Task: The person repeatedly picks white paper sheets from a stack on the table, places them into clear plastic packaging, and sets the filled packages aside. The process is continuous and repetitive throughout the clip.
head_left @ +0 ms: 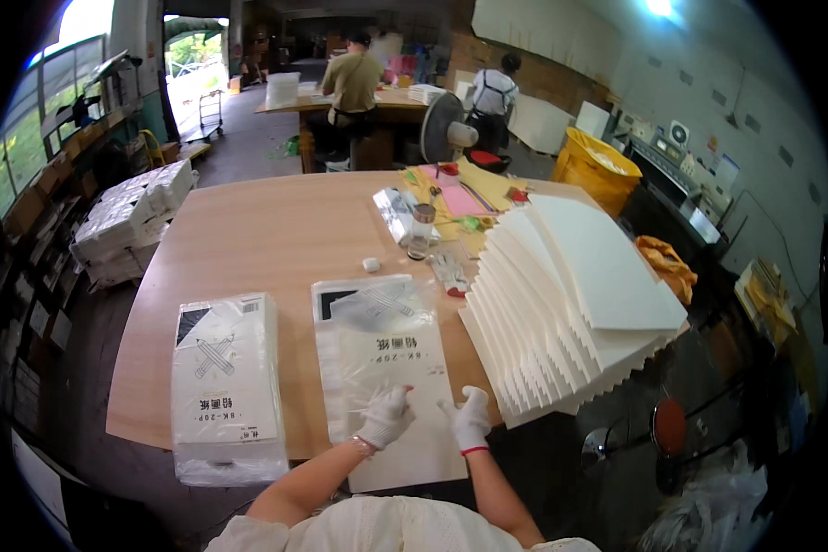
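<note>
Two gloved hands work at the near edge of a wooden table (276, 230). The left hand (385, 416), in a white glove, presses its spread fingers flat on a clear plastic bag (377, 350) that holds a pad of white paper with a printed cover sheet; the bag lies in front of the person, its near end sticking out past the table edge. The right hand (470, 419), also in a white glove with a red cuff, rests at the bag's right edge, its fingers curled loosely together; whether it pinches the plastic cannot be told. One finished stack of bagged pads (225, 386) lies to the left, well apart from the hands. One fanned pile of white paper pads (570, 304) steps up on the right, just beside the right hand. Farther back stand one clear jar (421, 230), one small white block (371, 265) and one desk fan (443, 129). Two people work at a second table behind.
</note>
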Action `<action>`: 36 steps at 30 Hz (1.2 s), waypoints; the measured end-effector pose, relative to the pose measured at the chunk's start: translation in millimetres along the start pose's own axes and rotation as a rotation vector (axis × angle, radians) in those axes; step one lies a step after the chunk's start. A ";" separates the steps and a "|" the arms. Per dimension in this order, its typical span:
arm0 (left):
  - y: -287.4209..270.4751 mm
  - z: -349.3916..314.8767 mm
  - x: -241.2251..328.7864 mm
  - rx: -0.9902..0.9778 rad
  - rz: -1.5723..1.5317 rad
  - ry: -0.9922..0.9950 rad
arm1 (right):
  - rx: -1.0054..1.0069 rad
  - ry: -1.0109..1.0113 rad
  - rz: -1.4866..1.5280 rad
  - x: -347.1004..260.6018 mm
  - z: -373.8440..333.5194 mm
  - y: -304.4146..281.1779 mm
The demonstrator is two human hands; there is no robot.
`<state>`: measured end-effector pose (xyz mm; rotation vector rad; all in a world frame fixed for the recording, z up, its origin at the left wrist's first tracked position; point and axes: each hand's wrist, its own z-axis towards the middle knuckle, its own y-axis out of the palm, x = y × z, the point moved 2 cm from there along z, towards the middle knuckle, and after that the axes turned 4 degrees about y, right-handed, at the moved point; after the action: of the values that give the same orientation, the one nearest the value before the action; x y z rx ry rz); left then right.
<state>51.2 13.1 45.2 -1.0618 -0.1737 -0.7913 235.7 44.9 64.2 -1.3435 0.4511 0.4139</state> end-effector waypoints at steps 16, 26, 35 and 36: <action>-77.2 -132.3 18.0 -0.118 -0.281 -0.763 | -0.764 -0.167 0.087 56.0 -82.5 -13.9; -69.9 -218.7 23.1 0.020 -0.506 -0.940 | -0.632 -0.157 -0.036 53.9 -135.0 -34.5; -143.7 -115.9 63.1 0.363 -0.622 -0.414 | -0.719 0.444 1.195 26.6 -124.4 43.6; -167.4 -114.2 64.0 0.494 -0.591 -0.347 | -0.750 0.483 1.349 -11.6 -121.9 35.2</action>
<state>-39.3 -154.9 138.5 -0.6627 -0.9624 -1.0134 198.3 -69.1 21.0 -1.6913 1.7496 1.4762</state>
